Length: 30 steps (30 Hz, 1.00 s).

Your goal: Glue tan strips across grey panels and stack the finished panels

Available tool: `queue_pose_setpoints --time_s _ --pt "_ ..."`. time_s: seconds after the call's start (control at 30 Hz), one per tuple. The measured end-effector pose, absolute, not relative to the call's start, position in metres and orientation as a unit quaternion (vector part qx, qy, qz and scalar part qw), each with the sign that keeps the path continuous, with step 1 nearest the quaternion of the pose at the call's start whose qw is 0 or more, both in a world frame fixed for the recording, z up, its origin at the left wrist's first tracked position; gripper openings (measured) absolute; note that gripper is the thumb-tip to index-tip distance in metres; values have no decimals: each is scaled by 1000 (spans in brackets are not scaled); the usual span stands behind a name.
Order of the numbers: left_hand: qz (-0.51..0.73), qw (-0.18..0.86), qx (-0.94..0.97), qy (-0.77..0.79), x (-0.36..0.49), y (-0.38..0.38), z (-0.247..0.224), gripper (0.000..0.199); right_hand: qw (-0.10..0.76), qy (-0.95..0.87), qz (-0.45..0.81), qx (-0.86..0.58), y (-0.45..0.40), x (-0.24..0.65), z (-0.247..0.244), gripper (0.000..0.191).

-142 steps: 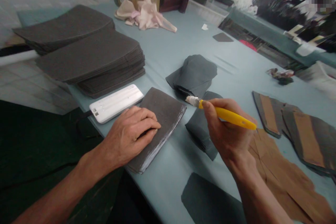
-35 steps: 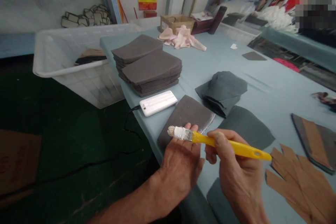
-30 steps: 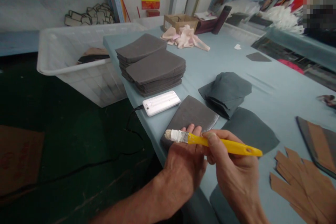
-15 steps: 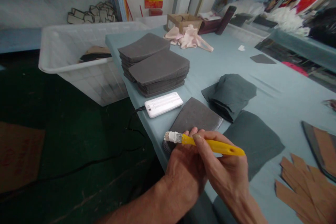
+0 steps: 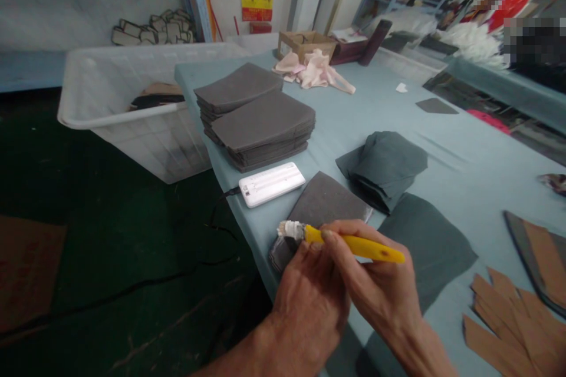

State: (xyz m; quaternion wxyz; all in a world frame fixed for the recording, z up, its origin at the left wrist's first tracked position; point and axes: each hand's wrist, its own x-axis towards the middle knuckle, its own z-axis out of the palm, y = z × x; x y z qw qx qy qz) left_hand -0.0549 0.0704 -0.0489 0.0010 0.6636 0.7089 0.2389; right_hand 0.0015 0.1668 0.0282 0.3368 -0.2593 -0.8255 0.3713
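Right hand [image 5: 375,288] moved across to left hand [image 5: 307,306], gripping yellow-handled brush [image 5: 354,240].

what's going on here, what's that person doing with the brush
A person holds a yellow-handled brush with white-caked bristles in their right hand, just above their left hand, which is at the near edge of a small stack of dark grey sheets. Taller stacks of similar sheets and a white power bank lie on the blue-grey table, with brown cut pieces to the right.
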Motion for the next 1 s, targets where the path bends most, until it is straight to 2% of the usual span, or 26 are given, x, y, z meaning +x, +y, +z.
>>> queue_pose_setpoints --time_s 0.2,0.33,0.43,0.53,0.67,0.77,1.0 --pt "235 -1 653 720 -66 67 -27 66 391 -804 319 -314 189 -4 26 21" --pt "266 -29 661 701 -63 65 -37 64 365 -813 357 -281 177 -2 37 21" --pt "270 -43 651 709 -63 66 -38 63 353 -842 317 -256 182 -3 33 22" --pt "241 -34 651 719 -65 67 -31 61 376 -832 279 -297 196 -6 26 25" --pt "235 -33 656 717 -66 67 -28 62 395 -816 289 -309 198 -7 31 25" --pt "263 -41 646 716 -66 67 -32 64 366 -844 294 -257 193 -9 36 21" --pt "235 -77 652 717 -67 69 -26 59 375 -854 226 -281 213 -17 37 27"
